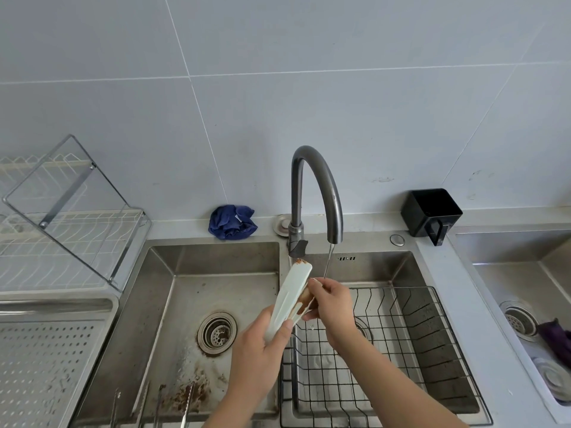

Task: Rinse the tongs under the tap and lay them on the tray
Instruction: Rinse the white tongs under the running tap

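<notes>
Gripping the lower end of the pale cream plastic tongs [292, 288], the left hand [262, 350] is curling its fingers and thumb round them above the divider between the two steel sink basins [173, 264]. The right hand [332, 304] is pinching the nearer arm of the tongs at about mid-length, as if rubbing at the brown smear there. The tongs' long axis is running from the left hand up and slightly right, towards the base of the dark grey arched tap [318, 180], with the rounded, brown-stained tip pointing away from the person. A thin stream of water [328, 261] is falling from the spout just to the right of that tip and landing on the right hand's fingers rather than on the stained end. The rinse therefore looks to be under way but unfinished, and the next move is probably calling for a small shift of the tip to the right, beneath the stream. The perforated steel tray [46, 366] is lying well apart to the left, beyond the left basin, so the left hand is the nearer one for laying the tongs down. A black wire basket [432, 350] is sitting in the right basin below the right hand.
</notes>
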`<state>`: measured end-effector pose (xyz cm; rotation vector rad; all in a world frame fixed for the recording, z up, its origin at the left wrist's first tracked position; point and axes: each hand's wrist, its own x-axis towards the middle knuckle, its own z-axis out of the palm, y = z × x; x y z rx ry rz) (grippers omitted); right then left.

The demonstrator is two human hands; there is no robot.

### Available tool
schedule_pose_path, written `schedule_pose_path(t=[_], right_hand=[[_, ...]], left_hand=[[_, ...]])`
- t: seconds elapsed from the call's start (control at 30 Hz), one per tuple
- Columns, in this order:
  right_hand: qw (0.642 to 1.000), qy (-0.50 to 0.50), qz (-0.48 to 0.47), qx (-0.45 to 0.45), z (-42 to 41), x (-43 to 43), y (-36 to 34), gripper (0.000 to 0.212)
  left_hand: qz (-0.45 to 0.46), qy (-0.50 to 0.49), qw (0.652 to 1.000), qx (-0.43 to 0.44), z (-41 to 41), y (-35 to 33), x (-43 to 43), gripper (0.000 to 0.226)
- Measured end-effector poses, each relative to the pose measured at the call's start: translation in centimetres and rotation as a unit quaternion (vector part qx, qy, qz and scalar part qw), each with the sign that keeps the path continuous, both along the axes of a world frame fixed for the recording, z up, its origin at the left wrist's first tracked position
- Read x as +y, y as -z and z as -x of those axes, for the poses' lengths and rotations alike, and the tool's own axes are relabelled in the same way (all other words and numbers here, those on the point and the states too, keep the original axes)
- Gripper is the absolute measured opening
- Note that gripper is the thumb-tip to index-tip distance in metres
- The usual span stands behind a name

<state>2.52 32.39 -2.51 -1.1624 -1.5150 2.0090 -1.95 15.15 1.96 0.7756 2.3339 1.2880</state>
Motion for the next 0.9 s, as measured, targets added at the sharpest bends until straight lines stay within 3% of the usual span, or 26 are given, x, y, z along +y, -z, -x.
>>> schedule_pose_path(t=[0.1,0.27,0.4,0.6,0.73,0.9], right_hand=[[0.999,0.033,0.008,-0.015,0.0,0.5,0.2,0.032],[0.995,-0.020,0.074,0.059,-1.0,1.0,0.3,0.019],[1.000,0.024,0.012,0.009,-0.9,0.9,0.2,0.030],[0.995,-0.040,0.085,0.032,-1.0,1.1,-0.3,0.021],[0.999,0.015,0.020,-0.024,-0.6,1.3,-0.4,0.029],[0.986,0.004,0.150,0.079,-0.8,1.6,-0.1,0.023]], left_hand=[[0.001,0.009,1.000,0.007,0.0,0.0,0.6,0.017],[0.011,0.010,1.000,0.007,0.7,0.0,0.5,0.023],[-0.001,0.023,1.000,-0.006,0.2,-0.1,0.8,0.021],[0.021,0.013,1.000,0.011,1.1,0.0,0.3,0.023],[0.015,0.025,0.999,0.017,0.5,-0.4,0.7,0.023],[0.015,0.008,1.000,-0.007,1.3,-0.3,0.8,0.015]])
